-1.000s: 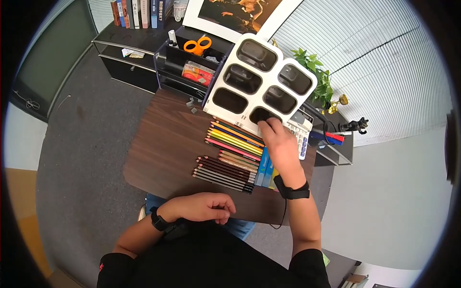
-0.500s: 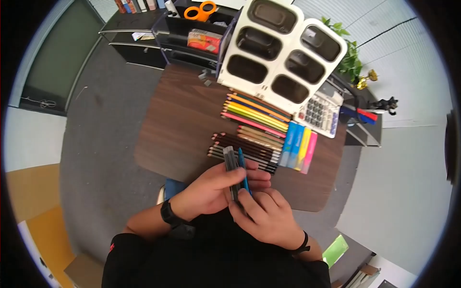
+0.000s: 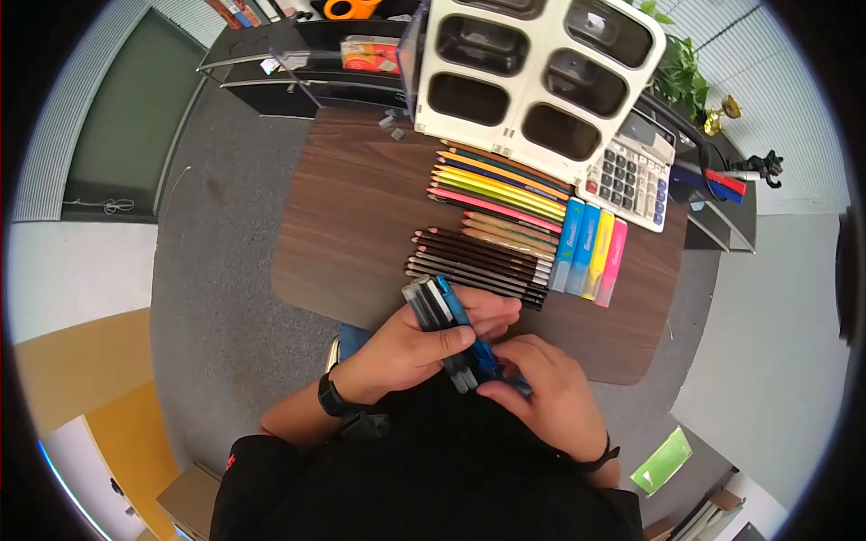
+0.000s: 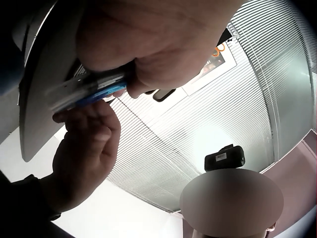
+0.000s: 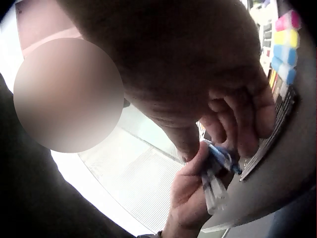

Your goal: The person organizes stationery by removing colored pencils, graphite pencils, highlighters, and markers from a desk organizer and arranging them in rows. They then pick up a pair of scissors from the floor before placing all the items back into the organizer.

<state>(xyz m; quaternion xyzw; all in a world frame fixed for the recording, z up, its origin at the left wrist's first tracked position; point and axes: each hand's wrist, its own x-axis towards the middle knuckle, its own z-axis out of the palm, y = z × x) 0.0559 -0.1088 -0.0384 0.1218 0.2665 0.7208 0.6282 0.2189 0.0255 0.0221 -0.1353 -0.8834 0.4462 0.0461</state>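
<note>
My left hand [image 3: 397, 353] grips a small bundle of pens in front of my body, its thumb across them. In the bundle are black pens [image 3: 431, 311] with clear parts and a blue pen [image 3: 454, 302] along their right side. At the lower end of the bundle, my right hand [image 3: 555, 397] pinches blue pen ends between thumb and fingers. From the right wrist view, the blue pen [image 5: 220, 154] shows right at the fingertips. Above the hands on the table lie rows of black and brown pencils [image 3: 478, 261], with coloured pencils [image 3: 505, 189] farther up.
Several highlighters [image 3: 591, 252] lie to the right of the pencils. A white organizer [image 3: 523, 86] with dark compartments stands at the back beside a calculator [image 3: 627, 185]. Small grey pieces [image 3: 390, 122] lie on the wooden table [image 3: 338, 216], near a dark desk rack [image 3: 352, 86].
My right hand has come from the organizer's lower compartment to the left hand, which has risen from its idle place. Between them they now hold pens, with more showing than half a second ago.
</note>
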